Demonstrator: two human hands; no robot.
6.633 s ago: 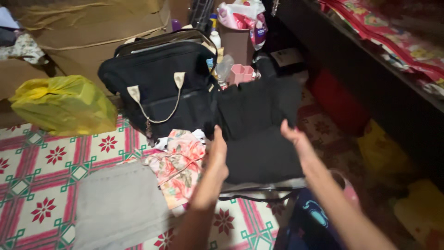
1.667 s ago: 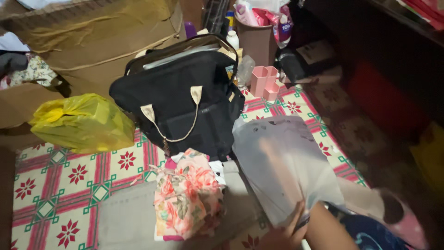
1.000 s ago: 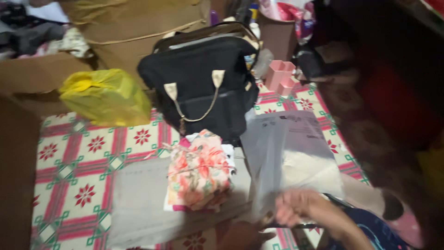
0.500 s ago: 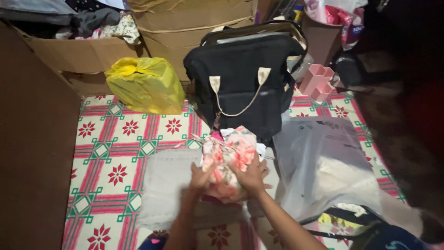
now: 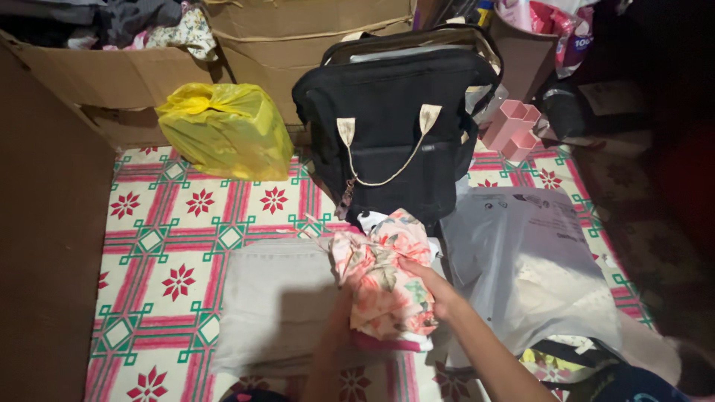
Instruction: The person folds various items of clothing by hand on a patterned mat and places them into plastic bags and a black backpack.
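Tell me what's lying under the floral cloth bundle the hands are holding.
Under the floral cloth bundle a pink edge shows, and the folded grey cloth lies beside it on the patterned mat. Whatever lies directly beneath is covered.

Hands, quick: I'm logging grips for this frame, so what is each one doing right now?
Left hand: mostly hidden behind the floral garment; touching it, grip cannot be told.
Right hand: fingers closed on the floral garment's right side.

Open mat (image 5: 179, 246) left; black bag (image 5: 395, 141) and grey pouch (image 5: 529, 260) hem the right.
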